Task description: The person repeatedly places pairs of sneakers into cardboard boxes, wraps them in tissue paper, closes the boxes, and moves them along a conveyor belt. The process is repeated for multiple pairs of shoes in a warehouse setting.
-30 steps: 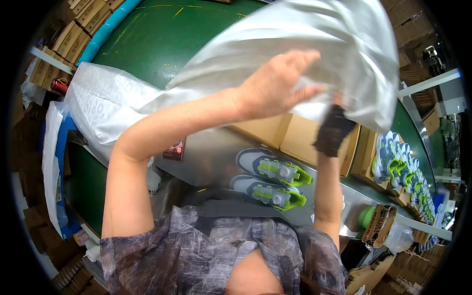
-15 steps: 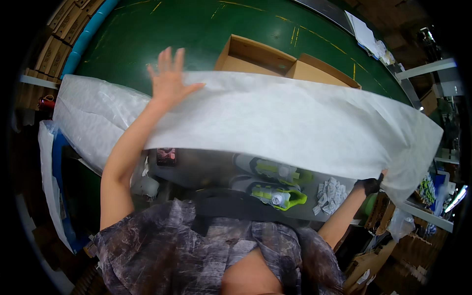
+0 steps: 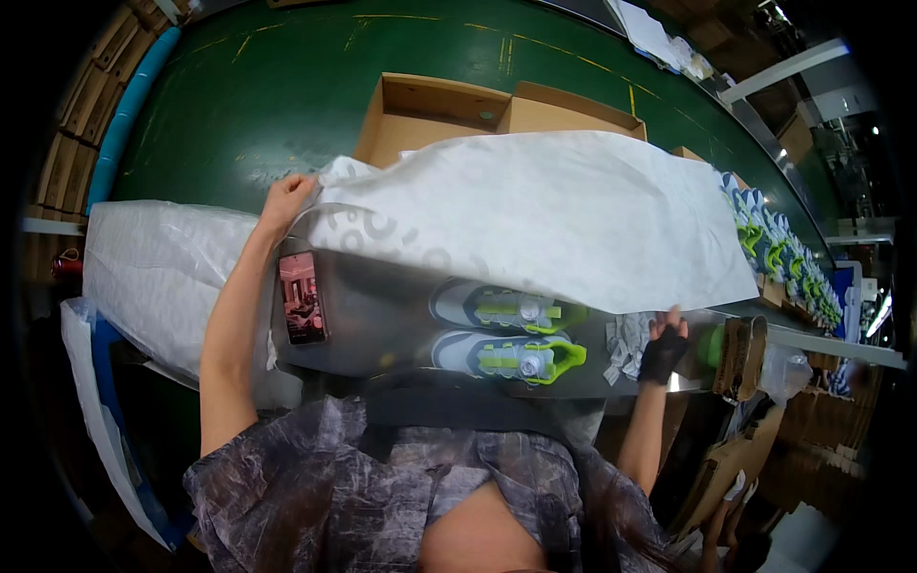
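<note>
A large white sheet of wrapping paper [image 3: 535, 215] with faint grey printing on its left part spans the space in front of me. My left hand [image 3: 289, 202] is closed on its gathered left end. At the lower right edge, my right hand [image 3: 664, 349], in a black fingerless glove, pinches the paper, with some fingers partly hidden. Below the sheet two grey-white shoes with lime-green trim, a nearer shoe [image 3: 506, 357] and a farther shoe [image 3: 501, 307], lie on their sides on the grey work surface [image 3: 382, 286]. The paper's lower edge hangs just beyond them.
An open cardboard box [image 3: 439, 110] stands behind the paper on the green table [image 3: 258, 115]. A phone [image 3: 303, 298] lies near my left forearm, beside a stack of white paper [image 3: 158, 267]. White paper scraps [image 3: 626, 346] lie left of my right hand. Several shoes [image 3: 778, 250] line the far right.
My left hand, spread above the sheet before, has closed on its left end. The paper has come lower and left, uncovering the phone, the shoes and the row at the right.
</note>
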{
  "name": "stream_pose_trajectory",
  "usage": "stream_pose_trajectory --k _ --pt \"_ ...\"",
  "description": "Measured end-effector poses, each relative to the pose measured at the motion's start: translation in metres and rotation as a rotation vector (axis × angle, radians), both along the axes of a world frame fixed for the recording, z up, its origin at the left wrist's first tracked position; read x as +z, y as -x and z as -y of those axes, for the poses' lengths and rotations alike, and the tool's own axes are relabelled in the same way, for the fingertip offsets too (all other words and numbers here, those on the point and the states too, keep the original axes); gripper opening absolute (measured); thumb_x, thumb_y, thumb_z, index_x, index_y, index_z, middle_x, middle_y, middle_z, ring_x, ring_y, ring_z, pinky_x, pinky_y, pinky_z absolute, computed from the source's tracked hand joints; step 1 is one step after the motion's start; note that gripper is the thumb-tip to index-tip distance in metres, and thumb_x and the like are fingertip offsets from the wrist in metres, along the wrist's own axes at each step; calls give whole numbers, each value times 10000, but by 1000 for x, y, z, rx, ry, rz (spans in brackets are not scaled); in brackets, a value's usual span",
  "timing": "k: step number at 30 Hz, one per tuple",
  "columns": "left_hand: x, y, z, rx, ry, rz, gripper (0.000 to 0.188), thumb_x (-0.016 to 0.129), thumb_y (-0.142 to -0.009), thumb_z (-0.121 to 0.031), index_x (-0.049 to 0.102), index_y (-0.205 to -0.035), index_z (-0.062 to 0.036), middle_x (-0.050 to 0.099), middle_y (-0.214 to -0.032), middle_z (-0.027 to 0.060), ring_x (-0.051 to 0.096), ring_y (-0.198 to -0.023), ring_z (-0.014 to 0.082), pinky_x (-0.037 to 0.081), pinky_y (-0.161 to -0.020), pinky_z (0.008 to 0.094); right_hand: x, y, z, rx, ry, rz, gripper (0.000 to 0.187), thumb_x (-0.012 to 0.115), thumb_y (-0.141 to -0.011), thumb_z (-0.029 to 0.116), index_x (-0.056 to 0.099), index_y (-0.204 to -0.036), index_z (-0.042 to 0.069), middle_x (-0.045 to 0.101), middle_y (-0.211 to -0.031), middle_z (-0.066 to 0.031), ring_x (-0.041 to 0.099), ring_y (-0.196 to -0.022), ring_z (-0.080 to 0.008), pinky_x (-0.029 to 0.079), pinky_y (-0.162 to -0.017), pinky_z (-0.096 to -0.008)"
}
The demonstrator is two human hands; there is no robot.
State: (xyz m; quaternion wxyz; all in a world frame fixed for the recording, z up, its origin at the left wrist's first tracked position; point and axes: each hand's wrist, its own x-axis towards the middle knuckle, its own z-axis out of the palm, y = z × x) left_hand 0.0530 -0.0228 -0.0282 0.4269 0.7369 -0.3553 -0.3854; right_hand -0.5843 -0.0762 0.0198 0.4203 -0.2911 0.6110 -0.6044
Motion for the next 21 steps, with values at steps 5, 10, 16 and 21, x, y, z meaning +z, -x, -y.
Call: stream_pose_trajectory --k 5,10,16,21 --pt "-1 45 30 -48 201 454 244 511 -867 -220 574 -805 7 559 -666 83 480 -601 131 407 -576 289 26 -84 -97 1318 441 -1366 453 720 -637 235 550 -1003 28 575 -946 -157 552 -905 -298 420 -831 -391" --pt "28 44 50 33 351 493 196 529 -861 -203 600 -856 -21 609 -796 111 567 -710 207 426 -642 302 42 -113 -83 1395 482 -1353 305 658 -583 152 561 -862 78 550 -690 -48 545 -669 -242 381 -708 -372" --pt "90 -2 53 30 608 1167 157 575 -834 -202 658 -944 -125 596 -1080 47 480 -1108 246 275 -933 474 149 -184 -44 1102 154 -663 281 645 -756 227 608 -964 42 630 -810 -95 605 -755 -217 457 -699 -321" --pt "120 1 62 5 538 1348 164 582 -826 -225 669 -957 -179 539 -1192 43 393 -1207 250 190 -958 555 146 -254 30 790 -155 -113 334 622 -780 289 599 -932 -8 607 -797 -36 548 -680 -105 433 -606 -253"
